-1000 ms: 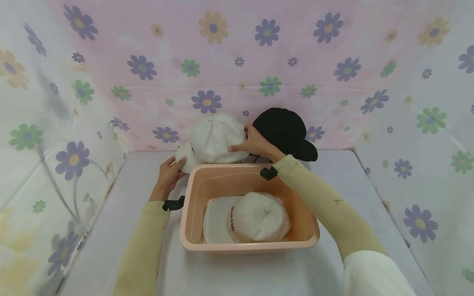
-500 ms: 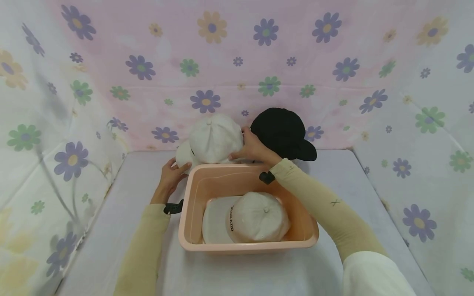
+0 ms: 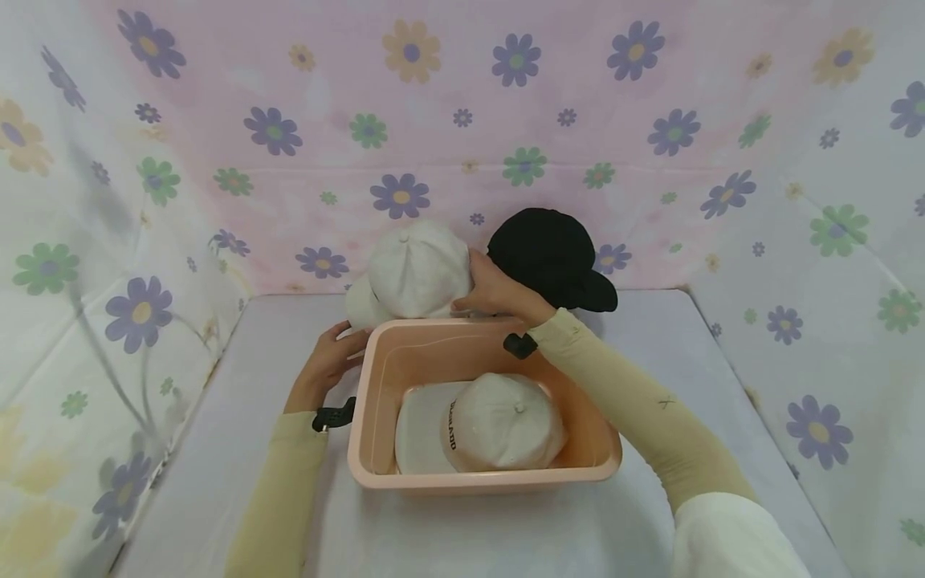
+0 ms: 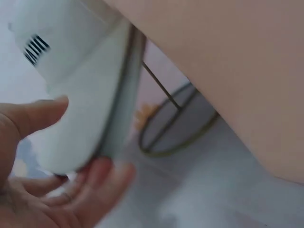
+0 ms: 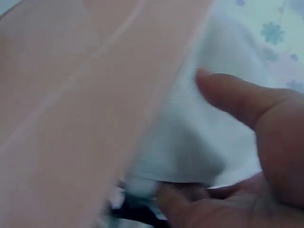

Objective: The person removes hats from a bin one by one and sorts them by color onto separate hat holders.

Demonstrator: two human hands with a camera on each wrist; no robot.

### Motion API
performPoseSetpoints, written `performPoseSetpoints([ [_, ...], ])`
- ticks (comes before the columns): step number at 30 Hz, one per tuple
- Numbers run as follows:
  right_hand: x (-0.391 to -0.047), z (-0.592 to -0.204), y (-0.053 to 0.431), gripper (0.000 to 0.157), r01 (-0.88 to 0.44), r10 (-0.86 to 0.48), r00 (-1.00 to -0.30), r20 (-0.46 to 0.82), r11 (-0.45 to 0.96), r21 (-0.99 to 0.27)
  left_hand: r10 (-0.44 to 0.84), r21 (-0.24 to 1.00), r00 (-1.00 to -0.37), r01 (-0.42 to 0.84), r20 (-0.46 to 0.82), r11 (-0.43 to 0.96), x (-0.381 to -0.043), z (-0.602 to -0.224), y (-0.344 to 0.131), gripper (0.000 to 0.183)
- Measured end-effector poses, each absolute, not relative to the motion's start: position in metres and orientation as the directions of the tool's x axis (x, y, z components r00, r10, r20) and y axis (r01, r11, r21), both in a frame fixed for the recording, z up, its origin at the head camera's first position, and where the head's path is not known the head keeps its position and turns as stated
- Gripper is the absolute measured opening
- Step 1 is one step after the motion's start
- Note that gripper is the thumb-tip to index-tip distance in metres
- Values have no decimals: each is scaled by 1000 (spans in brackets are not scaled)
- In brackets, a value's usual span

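Note:
A white baseball cap point(image 3: 415, 269) stands behind the peach plastic tub point(image 3: 484, 482), its brim pointing left. My right hand point(image 3: 499, 285) grips its right lower edge. The right wrist view shows the thumb point(image 5: 232, 92) against the crown and the fingers under the rim. Beside the brim is my left hand point(image 3: 331, 361), partly behind the tub's corner. In the left wrist view its thumb point(image 4: 40, 114) lies over the brim point(image 4: 85, 118), with loosely spread fingers at the lower edge. A wire stand with a ring base point(image 4: 166, 153) shows below this cap.
In the tub lies a cream cap point(image 3: 506, 421) with dark lettering. To the right of the white cap sits a black cap point(image 3: 545, 257), brim pointing right. Flower-patterned cloth walls point(image 3: 462, 144) enclose the pale table point(image 3: 665, 345) at the back and sides.
My left hand has slid lower along the brim, and its thumb has come off the brim's top in the head view. The white cap and right hand have shifted slightly left.

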State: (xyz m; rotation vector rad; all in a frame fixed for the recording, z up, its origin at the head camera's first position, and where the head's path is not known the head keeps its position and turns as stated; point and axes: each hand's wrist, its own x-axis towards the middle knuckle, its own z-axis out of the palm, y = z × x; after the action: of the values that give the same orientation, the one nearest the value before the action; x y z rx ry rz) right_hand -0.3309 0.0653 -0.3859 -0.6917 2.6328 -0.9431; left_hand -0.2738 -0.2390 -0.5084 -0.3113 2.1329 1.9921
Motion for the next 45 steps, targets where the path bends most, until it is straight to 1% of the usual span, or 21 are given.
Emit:
performPoseSetpoints([
  [4,-319,-368,68,107,-378,-559,-809,-183,732,-567,19,930,-946,-313,-323,192,-266,-492,-241,84],
  [6,-311,-357,71,106,-401,-577,-787,-216,746,-532,18,915,-944,-314,-329,254,-263,-484,-243,87],
  [8,-301,-346,74,103,-435,-600,-767,-227,746,-505,9,899,-947,-303,-322,316,-259,-477,-246,85],
  [12,-281,-324,89,99,-488,-647,-730,-222,720,-493,-26,900,-963,-259,-267,350,-253,-460,-249,76],
  [15,-264,-309,105,100,-527,-690,-698,-191,676,-516,-50,906,-980,-197,-192,374,-247,-444,-253,72],
  [17,-252,-300,116,101,-561,-722,-672,-162,640,-525,-69,909,-990,-144,-127,391,-243,-433,-256,71],
  [19,-240,-292,128,100,-585,-737,-661,-142,625,-517,-83,907,-996,-76,-46,415,-239,-423,-257,70],
  [22,-221,-283,146,99,-580,-730,-673,-123,623,-525,-99,888,-990,46,102,457,-235,-408,-255,65],
  [25,-205,-280,164,98,-542,-695,-707,-130,651,-531,-90,845,-966,166,243,508,-232,-392,-248,60],
  [27,-196,-280,175,96,-527,-678,-722,-137,668,-526,-72,820,-947,232,314,523,-230,-382,-241,57],
  [29,-190,-281,186,95,-518,-660,-737,-143,689,-507,-46,809,-934,283,355,515,-227,-372,-233,53],
  [33,-184,-292,202,95,-496,-634,-757,-159,716,-491,23,799,-918,357,395,484,-218,-354,-216,49],
  [37,-179,-311,214,93,-480,-627,-762,-163,715,-509,101,777,-900,419,424,469,-212,-342,-200,46],
  [41,-173,-338,222,92,-465,-623,-764,-168,713,-525,216,756,-881,473,422,453,-211,-338,-183,46],
  [45,-166,-366,227,95,-423,-599,-774,-203,729,-539,341,758,-869,485,360,436,-211,-341,-165,47],
])
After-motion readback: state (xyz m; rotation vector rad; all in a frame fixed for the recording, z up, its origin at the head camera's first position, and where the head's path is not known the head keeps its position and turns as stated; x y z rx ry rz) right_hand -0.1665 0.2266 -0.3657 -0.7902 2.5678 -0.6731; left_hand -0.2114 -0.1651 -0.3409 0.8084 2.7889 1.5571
